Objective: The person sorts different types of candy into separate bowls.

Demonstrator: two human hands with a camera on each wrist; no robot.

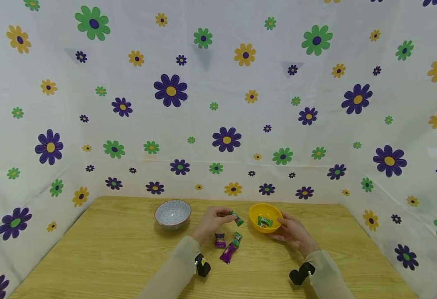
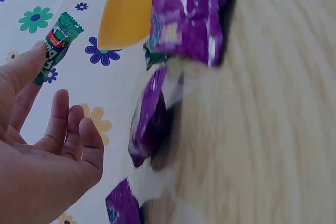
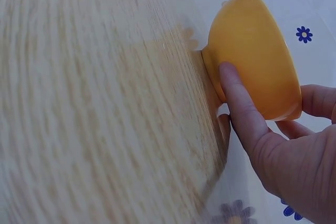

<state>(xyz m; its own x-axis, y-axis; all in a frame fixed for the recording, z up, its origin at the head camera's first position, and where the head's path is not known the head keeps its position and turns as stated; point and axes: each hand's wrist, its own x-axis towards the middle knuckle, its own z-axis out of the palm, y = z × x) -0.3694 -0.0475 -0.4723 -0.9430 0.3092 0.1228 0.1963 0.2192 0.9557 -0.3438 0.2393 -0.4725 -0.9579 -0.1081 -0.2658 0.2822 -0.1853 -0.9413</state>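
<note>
Between thumb and forefinger, my left hand [image 1: 212, 222] pinches a small green-wrapped candy [image 1: 236, 218]; its other fingers are half curled in the left wrist view. This candy [image 2: 58, 45] is held above the table, left of a yellow bowl [image 1: 260, 209]. My right hand [image 1: 296, 233] grips the bowl's right side, with the thumb low on the outer wall [image 3: 252, 51] and the fingers around the rim. Inside the bowl lies green-wrapped candy [image 1: 265, 221]. Near my left hand, purple-wrapped candies [image 1: 220, 241] and another green one [image 1: 237, 239] lie on the table.
A patterned grey-white bowl [image 1: 173, 212] with a reddish rim stands left of my left hand. The wooden table [image 1: 110, 249] meets a white flowered cloth [image 1: 218, 116] at the back and sides. Each wrist wears a black camera.
</note>
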